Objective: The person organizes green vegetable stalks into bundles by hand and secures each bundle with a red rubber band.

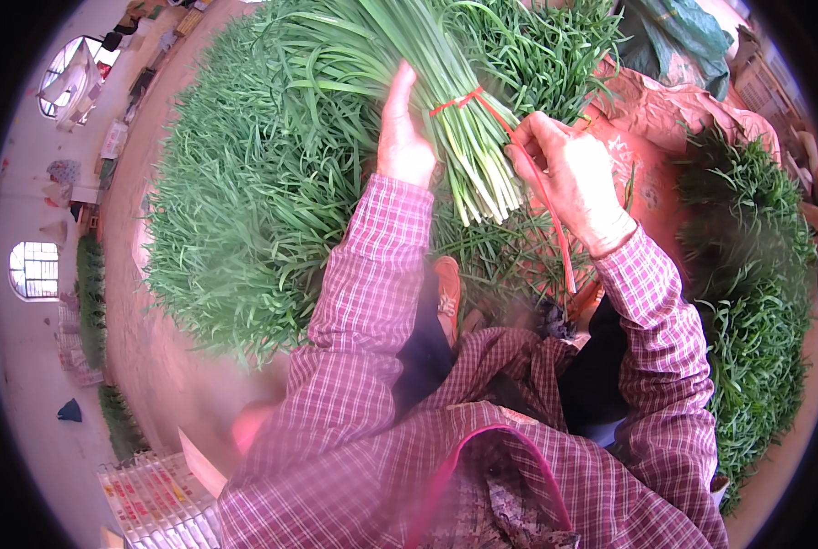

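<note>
A bundle of long green garlic chives (443, 82) slants in front of me, its pale cut ends toward my feet. My left hand (407, 130) supports the bundle from its left side, thumb up and the other fingers hidden beneath the stalks. An orange-red tie strip (456, 101) circles the bundle above the cut ends, with a crossing or knot on top. Between thumb and fingers, my right hand (567, 165) pinches the strip to the right of the stalks. Its loose tail hangs below that hand toward the floor.
A large heap of chives (258, 192) spreads on the left, and another pile (752, 329) runs along the right. Loose stalks (498, 257) lie on the floor near my orange shoe (448, 288). Green plastic sheeting (690, 41) and a reddish sack (683, 103) are at upper right.
</note>
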Motion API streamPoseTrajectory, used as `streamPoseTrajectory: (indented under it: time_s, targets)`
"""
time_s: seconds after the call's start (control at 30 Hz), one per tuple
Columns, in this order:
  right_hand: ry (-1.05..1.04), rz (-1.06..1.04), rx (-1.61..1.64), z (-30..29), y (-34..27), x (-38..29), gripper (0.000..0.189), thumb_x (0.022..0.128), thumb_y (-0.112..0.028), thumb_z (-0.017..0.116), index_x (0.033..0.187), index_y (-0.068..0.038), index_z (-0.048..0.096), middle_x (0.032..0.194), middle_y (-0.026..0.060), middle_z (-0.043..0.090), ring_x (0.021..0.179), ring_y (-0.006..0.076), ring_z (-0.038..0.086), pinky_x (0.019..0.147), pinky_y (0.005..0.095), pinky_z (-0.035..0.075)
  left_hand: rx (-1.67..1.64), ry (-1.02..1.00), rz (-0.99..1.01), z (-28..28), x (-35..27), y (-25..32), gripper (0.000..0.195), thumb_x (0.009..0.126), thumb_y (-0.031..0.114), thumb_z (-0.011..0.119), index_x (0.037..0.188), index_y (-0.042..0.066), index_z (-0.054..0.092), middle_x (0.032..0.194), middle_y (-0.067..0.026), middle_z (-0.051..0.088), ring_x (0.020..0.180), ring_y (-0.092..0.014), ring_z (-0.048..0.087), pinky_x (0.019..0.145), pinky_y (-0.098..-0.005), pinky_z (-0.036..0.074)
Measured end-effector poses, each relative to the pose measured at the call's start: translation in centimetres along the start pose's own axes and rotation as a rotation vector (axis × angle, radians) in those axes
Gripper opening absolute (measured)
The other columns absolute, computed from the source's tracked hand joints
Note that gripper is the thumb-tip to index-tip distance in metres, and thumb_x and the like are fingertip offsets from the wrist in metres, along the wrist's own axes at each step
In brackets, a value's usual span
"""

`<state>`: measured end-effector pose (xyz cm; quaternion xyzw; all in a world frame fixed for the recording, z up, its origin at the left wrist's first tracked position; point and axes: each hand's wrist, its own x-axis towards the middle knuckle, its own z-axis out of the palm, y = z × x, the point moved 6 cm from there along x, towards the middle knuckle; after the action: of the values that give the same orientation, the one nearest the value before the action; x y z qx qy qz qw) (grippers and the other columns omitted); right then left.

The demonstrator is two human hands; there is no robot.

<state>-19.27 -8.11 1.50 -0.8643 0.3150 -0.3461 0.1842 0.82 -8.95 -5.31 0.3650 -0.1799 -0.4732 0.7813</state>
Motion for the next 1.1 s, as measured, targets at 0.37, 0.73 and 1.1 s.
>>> streamPoseTrajectory:
  time_s: [0.37, 0.73, 1.1]
  targets:
    - [-0.149, 0.022, 0.076, -2.3, 2.5, -0.2, 0.005, 0.076, -0.007, 0.06, 0.08, -0.006, 0.063, 0.072, 0.0094, 0.062, 0.064, 0.0263, 0.063, 0.059, 0.0349, 0.05, -0.04, -0.056, 0.046, -1.3, 0.6, 3.4, 0.05, 0.08, 0.03, 0.075, 0.118, 0.003, 0.057, 0.116, -0.012, 0.062, 0.103, -0.023, 0.062, 0.091, -0.0426, 0.051]
    - [0.063, 0.069, 0.425, -3.1, 1.4, 1.4, 0.012, 0.088, -0.006, 0.061, 0.098, -0.001, 0.064, 0.081, 0.0064, 0.064, 0.073, 0.0139, 0.061, 0.068, 0.0272, 0.049, -0.067, -0.328, -0.125, 1.8, -1.5, -0.3, 0.039, 0.092, 0.029, 0.061, 0.121, 0.004, 0.057, 0.117, -0.0105, 0.064, 0.104, -0.024, 0.063, 0.093, -0.0414, 0.05]
    - [0.133, 0.059, 0.201, -2.9, 2.1, 2.5, 0.024, 0.081, -0.013, 0.069, 0.105, -0.008, 0.064, 0.078, 0.0028, 0.061, 0.063, 0.0123, 0.058, 0.061, 0.0274, 0.05, -0.135, -0.39, -0.366, 4.1, -3.9, -3.2, 0.039, 0.095, 0.027, 0.056, 0.127, 0.005, 0.053, 0.121, -0.0091, 0.062, 0.107, -0.021, 0.061, 0.093, -0.0383, 0.05]
